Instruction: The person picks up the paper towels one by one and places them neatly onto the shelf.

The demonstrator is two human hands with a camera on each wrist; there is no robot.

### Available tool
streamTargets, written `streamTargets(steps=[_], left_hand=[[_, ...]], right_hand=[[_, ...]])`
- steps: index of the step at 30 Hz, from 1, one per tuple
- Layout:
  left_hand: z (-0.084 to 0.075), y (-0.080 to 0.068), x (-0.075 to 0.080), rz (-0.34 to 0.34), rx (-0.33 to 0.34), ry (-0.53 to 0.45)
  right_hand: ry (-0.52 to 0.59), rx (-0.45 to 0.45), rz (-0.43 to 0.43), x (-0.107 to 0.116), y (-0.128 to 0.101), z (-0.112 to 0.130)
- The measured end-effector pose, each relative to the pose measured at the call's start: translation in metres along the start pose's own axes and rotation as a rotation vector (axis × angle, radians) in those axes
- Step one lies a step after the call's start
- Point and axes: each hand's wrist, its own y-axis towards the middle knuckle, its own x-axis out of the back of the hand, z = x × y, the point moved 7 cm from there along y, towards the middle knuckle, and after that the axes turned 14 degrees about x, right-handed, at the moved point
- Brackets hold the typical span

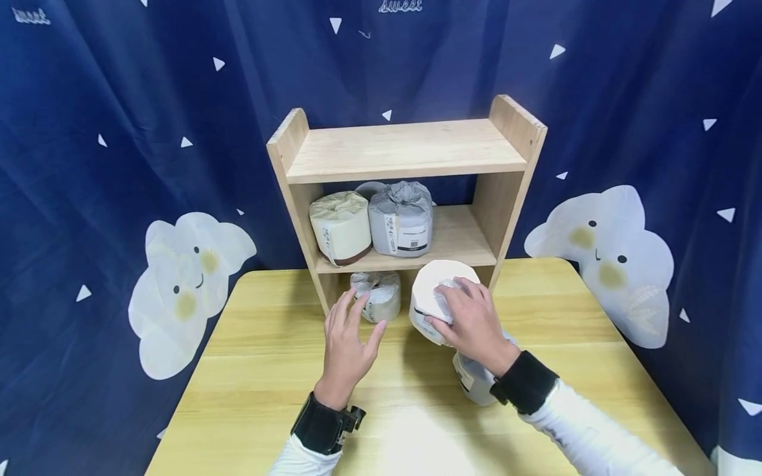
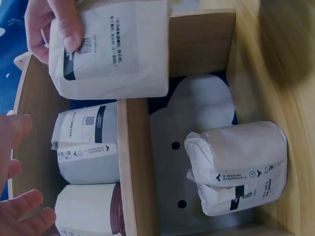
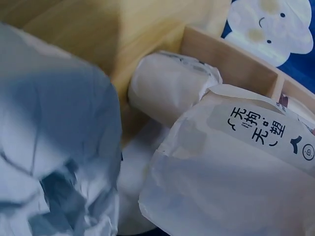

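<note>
holding the white roll (image 1: 437,297) in your right hand (image 1: 473,324), fingers curled on its wrapper, you have it at the mouth of the wooden shelf's (image 1: 405,152) bottom bay, beside the grey roll (image 1: 378,294); left hand (image 1: 348,337) hovers with fingers spread, holding nothing. from the left wrist, the bay beside that grey roll (image 2: 236,167) looks free, so steer there. from the right wrist, the white roll (image 3: 231,177) sits tilted; level it first.

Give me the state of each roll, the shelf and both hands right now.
White wrapped paper roll: gripped, held at the shelf front.
Grey wrapped roll: on the table, under the right wrist.
Wooden shelf unit: upright, top empty.
Left hand: open, empty.
Right hand: gripping the white roll.
</note>
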Motion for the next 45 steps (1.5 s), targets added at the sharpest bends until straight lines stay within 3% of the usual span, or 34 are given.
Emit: streamTargets(steps=[14,45], left_hand=[[-0.006,0.002,-0.004,0.016,0.010,-0.005],[-0.009,-0.003,-0.009,0.034,0.013,-0.002]], right_hand=[[-0.008,0.001,0.025,0.020,0.012,-0.012],[-0.056,0.052,-0.028,0.058,0.036,-0.027]])
